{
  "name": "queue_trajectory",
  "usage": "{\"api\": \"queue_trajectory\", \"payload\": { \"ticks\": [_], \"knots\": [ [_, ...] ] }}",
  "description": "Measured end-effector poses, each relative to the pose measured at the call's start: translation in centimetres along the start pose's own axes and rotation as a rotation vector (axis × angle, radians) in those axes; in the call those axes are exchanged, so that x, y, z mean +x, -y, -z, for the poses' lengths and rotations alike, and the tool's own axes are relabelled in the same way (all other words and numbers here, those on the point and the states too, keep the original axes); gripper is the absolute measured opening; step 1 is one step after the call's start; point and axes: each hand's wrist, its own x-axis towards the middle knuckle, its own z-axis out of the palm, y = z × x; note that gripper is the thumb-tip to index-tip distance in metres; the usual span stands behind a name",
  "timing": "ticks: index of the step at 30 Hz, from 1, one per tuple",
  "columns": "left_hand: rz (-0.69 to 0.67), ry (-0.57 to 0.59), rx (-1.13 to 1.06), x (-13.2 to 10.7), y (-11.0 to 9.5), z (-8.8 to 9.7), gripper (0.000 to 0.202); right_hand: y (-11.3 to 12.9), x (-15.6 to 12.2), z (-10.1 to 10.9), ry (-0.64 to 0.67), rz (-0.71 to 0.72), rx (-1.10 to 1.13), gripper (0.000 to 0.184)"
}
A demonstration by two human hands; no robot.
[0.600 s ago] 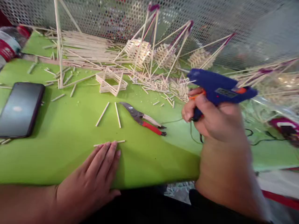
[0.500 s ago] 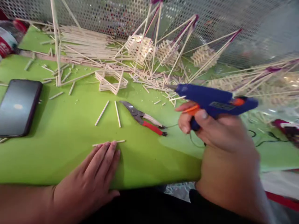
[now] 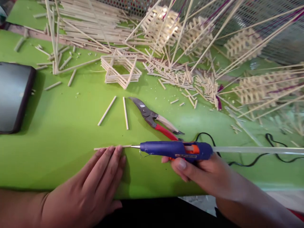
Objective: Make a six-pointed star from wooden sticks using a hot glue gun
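My left hand lies with its fingers stretched out, the fingertips pressing a thin wooden stick against the green tabletop. In my right hand is a blue and orange hot glue gun, lying nearly level with a clear glue stick out of its back end. Its metal nozzle meets the right end of the pressed stick. Two short sticks lie just beyond, one slanted stick and one steeper stick. Beside them rests a pair of pruning shears, its red handle partly behind the glue gun.
A star-shaped stick frame stands past the shears. Behind it are a pile of long sticks, scattered offcuts and lattice stick models. A phone lies at left; a black cord runs at right.
My right hand has brought the glue gun down and left, from above the table to the stick's right end. My left hand stays on the stick. The view has tilted downward.
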Motion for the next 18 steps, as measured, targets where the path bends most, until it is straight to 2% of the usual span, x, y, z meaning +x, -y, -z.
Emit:
{"api": "queue_trajectory", "payload": {
  "ticks": [4, 10, 18],
  "knots": [
    [0.013, -0.005, -0.023, 0.2, 0.2, 0.2, 0.088, -1.1, -0.1, -0.2, 0.031, -0.039, -0.038, 0.042],
    [0.004, -0.001, -0.037, 0.4, 0.3, 0.2, 0.093, -2.6, -1.2, 0.2, -0.024, 0.042, 0.006, 0.031],
    [0.028, 0.000, -0.068, 0.0, 0.1, 0.2, 0.095, -3.2, -1.1, 0.8, 0.008, 0.093, -0.027, 0.033]
  ]
}}
